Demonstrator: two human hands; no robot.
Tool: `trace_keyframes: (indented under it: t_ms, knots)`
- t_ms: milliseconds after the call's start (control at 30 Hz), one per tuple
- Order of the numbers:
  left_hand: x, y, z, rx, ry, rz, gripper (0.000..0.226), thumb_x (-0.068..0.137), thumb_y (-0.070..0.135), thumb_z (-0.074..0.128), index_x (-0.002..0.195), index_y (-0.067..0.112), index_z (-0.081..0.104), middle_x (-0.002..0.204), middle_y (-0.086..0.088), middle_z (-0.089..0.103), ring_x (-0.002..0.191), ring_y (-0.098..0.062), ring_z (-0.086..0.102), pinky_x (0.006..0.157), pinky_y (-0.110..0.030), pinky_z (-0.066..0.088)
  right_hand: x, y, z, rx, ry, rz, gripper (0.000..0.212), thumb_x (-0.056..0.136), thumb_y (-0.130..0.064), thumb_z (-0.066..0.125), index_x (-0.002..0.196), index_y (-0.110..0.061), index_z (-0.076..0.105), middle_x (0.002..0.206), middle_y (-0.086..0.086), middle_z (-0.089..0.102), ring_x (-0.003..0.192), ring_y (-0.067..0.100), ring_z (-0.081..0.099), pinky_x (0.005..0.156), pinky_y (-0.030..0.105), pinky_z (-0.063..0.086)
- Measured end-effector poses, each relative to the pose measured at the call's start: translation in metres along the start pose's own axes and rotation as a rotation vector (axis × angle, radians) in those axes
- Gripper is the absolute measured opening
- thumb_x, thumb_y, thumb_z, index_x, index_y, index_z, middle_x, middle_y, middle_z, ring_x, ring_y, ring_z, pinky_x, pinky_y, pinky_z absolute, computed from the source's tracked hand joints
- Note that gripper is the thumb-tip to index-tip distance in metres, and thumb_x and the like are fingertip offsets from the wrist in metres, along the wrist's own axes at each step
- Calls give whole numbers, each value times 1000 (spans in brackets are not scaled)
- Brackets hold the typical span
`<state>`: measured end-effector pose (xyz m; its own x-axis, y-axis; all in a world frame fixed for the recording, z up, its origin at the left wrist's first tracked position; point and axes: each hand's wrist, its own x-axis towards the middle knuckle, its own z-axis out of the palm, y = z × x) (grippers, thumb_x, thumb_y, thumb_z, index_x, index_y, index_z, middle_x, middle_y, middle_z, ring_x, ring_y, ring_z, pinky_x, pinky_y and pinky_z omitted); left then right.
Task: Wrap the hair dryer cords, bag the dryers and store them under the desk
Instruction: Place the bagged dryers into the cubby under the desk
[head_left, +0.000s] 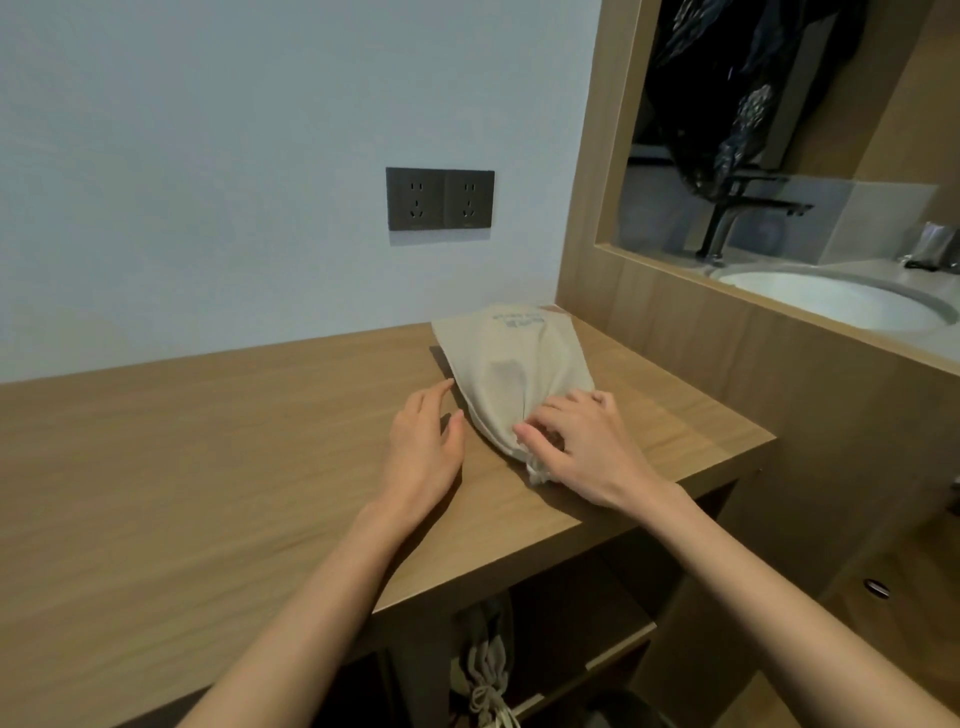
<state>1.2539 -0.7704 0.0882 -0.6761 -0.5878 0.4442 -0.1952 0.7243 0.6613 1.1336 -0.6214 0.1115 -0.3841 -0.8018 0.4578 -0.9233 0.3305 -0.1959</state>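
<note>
Forearms: both bare, reaching in over the desk (208, 467) front edge twd its far-R end.
Cloth bag (511, 358): lies on desk top at far-R end, closed end twd wall, gathered neck twd front edge. Bulged mid-body, so prob. a dryer is inside; dryer + cord themselves hidden.
R hand (587, 447): on bag's neck, fingers curled over the bunched cloth, gripping it. Ruffled mouth (537, 473) pokes out below the palm; drawstring not clearly seen.
L hand (421, 447): on desk top just beside bag's L edge, fingers relaxed + nearly straight, holding nothing. Index tip at the cloth edge; contact unclear.
Step (my read): cinch the neck, then lift for stowing.
Doing it well: L hand pins bag body flat while R draws the neck tight away from it. Gather cloth evenly so no gap is left for the plug. Lift w/ support under the bulge, not by the neck alone, as the weight prob. sits in the body.
Second bag (485, 670): in open compartment under desk, neck tied, strings hanging. One looks stowed already, so approx. halfway or later.
Placement tip: set this one beside it, neck outward.
Socket plate (440, 199): on wall above desk, nothing plugged in.
Basin (831, 301) + tap (737, 213): beyond partition R of desk, not involved.
</note>
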Motion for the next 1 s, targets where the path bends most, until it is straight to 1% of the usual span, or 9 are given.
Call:
trace_keyframes:
  t_ms: [133,233,333,433,533,633,767,900,1000]
  knots:
    - [0,7,-2,-178,-1,-55,50,99,36,44,146,23,33,148,-4,37,134,-17,38,111,-40,34,-10,-4,-8,188,211,-39,31,92,-48,45,86,-26,66,64,-18,57,65,-5,49,85,20,29]
    - [-2,16,0,-319,-53,-66,53,98,42,43,148,30,27,153,-1,25,139,-16,29,115,-44,28,-5,-4,-12,210,431,11,26,91,-40,50,99,-23,67,82,-18,57,76,-1,41,76,19,36]
    - [0,29,4,-400,-107,-109,56,97,44,45,148,35,24,156,-1,15,142,-16,19,116,-39,21,6,0,-17,258,365,192,33,93,-39,54,124,-29,54,117,-11,48,105,4,30,84,21,37]
    - [8,40,9,-441,-126,-193,66,85,59,49,145,45,24,158,-4,7,145,-22,14,117,-44,20,16,11,-14,376,205,373,45,91,-45,54,133,-36,40,138,-2,38,120,13,23,91,31,28]
    - [17,43,15,-421,-182,-193,73,79,66,51,144,50,22,158,-7,4,147,-24,7,117,-49,18,25,24,-1,506,84,457,54,87,-51,57,135,-41,35,145,-2,36,130,24,27,91,34,25]
    - [24,40,23,-420,-164,-161,82,69,74,51,144,47,28,158,-4,19,146,-21,13,116,-50,22,29,30,11,531,107,458,52,85,-57,56,131,-49,33,143,-7,42,131,25,34,97,37,28]
    - [30,36,29,-459,-162,-173,75,72,67,56,141,45,36,152,6,33,143,-14,24,114,-48,28,30,30,16,569,132,444,53,81,-67,49,130,-56,30,140,-13,47,127,27,45,105,52,38]
    - [30,38,27,-519,-142,-135,61,87,39,65,142,32,41,148,9,40,131,-3,37,110,-32,35,29,28,18,589,142,422,55,84,-63,49,134,-52,30,142,-13,46,127,21,47,104,50,41]
    - [24,41,26,-551,-82,-132,58,86,27,67,140,29,46,144,11,45,124,2,40,100,-20,36,23,27,19,710,150,378,56,88,-51,57,138,-43,31,143,-14,43,129,10,44,107,44,41]
